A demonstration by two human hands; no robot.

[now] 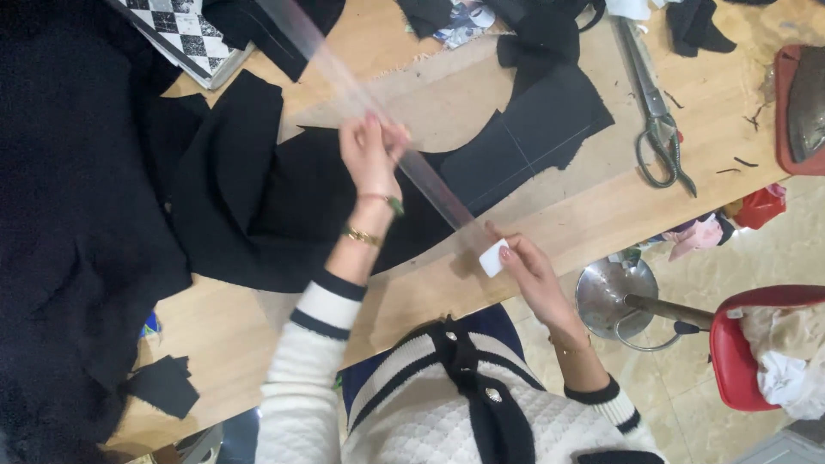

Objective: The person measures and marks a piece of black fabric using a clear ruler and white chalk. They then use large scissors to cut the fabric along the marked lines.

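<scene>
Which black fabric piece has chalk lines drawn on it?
The flat black piece at the ruler's far side, right of the left hand; its pale crossing lines set it apart.

Clear ruler [378, 120] motion-blurred, far end cut by top edge; iron [806, 107] cropped right.

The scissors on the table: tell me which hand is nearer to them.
Right. The right hand, holding white chalk, lies below and left of the scissors; the left hand, pressing the clear ruler, sits farther left.
</scene>
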